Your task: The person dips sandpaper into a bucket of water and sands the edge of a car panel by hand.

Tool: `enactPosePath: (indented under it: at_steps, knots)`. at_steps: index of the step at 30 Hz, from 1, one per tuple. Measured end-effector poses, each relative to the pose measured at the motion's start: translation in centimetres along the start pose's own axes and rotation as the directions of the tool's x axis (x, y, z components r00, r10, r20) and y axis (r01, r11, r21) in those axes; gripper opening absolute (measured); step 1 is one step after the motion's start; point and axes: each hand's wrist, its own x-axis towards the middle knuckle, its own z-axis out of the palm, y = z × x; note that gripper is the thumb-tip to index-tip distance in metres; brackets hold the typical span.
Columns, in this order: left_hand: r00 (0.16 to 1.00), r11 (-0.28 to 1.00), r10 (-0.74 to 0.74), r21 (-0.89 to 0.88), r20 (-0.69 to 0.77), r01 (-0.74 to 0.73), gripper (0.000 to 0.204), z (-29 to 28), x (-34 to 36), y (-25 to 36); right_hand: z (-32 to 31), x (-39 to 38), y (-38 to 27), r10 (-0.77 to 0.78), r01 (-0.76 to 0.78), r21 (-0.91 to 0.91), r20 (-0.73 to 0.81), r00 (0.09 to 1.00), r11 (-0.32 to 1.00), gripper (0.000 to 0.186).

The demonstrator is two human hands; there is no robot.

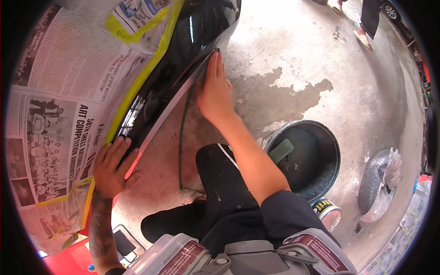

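A glossy black car body panel [158,87] slants away from me, its left side bordered by yellow masking tape [137,78] and newspaper sheets [64,114]. My left hand [112,167] rests on the panel's near end with fingers spread, partly over the tape and paper. Farther up, my right hand [216,94] lies against the panel's right edge, fingers stretched out and close together. Something small and dark shows at its fingertips; whether anything lies under the palm is hidden.
Right of my knee stands a black bucket [327,176] with water and a grey-green block [281,150] inside. A paint can [329,215] is beside it. Farther right lies a tyre [373,183] with plastic wrap. Another person's foot [363,39] is at the far right.
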Motion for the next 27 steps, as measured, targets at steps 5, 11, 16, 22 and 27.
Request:
enactPosePath:
  at_steps: [5,11,16,22,27]
  knots:
    - [1.000,1.000,-0.005,0.001,-0.025,0.005,0.050,0.0,0.1,0.1,-0.5,1.5,-0.1,0.012,-0.013,-0.027,-0.038,0.999,1.000,0.074]
    - [0.999,0.999,-0.032,0.029,-0.038,0.033,0.047,-0.1,0.1,0.4,1.0,0.5,0.1,0.025,-0.004,0.174,-0.119,0.993,0.985,0.079]
    - [0.999,0.999,-0.031,0.020,-0.042,0.032,0.048,-0.2,0.3,0.4,1.6,0.8,1.5,0.005,0.012,0.199,-0.086,0.996,0.980,0.076]
    - [0.999,0.999,-0.028,0.041,-0.023,0.029,0.049,-0.2,0.2,0.5,0.8,2.3,2.2,0.072,-0.040,0.265,-0.111,0.991,0.963,0.074]
    - [0.999,0.998,-0.032,0.046,0.004,0.031,0.050,-0.2,0.4,0.4,0.7,2.1,3.0,0.079,-0.086,0.311,0.036,0.996,0.947,0.077]
